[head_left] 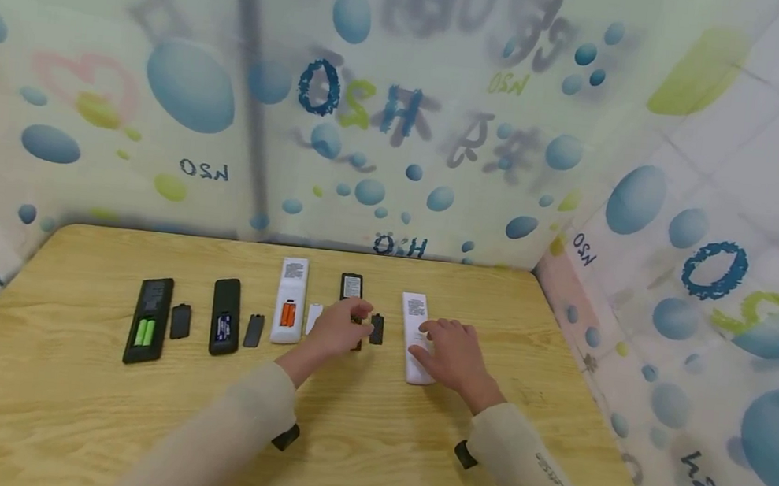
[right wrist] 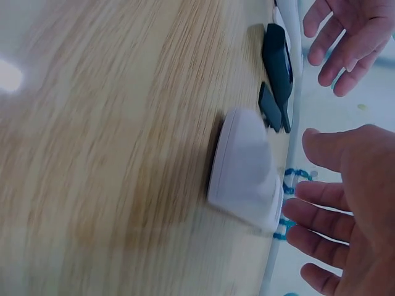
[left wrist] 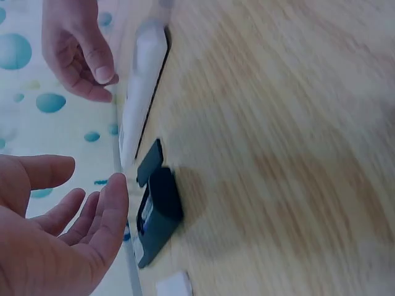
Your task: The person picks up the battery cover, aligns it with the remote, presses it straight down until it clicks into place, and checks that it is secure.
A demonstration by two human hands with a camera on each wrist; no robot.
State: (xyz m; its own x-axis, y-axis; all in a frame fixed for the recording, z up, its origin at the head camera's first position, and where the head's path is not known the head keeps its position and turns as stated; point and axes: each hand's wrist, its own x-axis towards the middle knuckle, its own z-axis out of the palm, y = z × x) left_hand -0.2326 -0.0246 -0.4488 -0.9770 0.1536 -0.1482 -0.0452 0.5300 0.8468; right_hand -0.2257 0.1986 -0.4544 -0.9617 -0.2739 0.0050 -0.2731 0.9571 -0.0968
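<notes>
My left hand (head_left: 336,329) hovers over a small black remote control (head_left: 352,286), its fingers relaxed and holding nothing. Part of that remote is hidden beneath the hand; its loose black battery cover (head_left: 376,329) lies just to the right. Over the rightmost white remote control (head_left: 415,318) hangs my right hand (head_left: 454,354), with loosely bent fingers at the remote's right side. In the right wrist view, a gap shows between the spread fingers (right wrist: 318,246) and this white remote (right wrist: 244,163). The left wrist view shows the left palm bare above the black remote (left wrist: 162,206).
To the left lie a black remote with green batteries (head_left: 149,319), another black remote (head_left: 225,317) and a white remote with orange batteries (head_left: 289,300). Loose covers (head_left: 180,322) lie beside them. A patterned curtain (head_left: 374,115) stands behind the wooden table (head_left: 366,462).
</notes>
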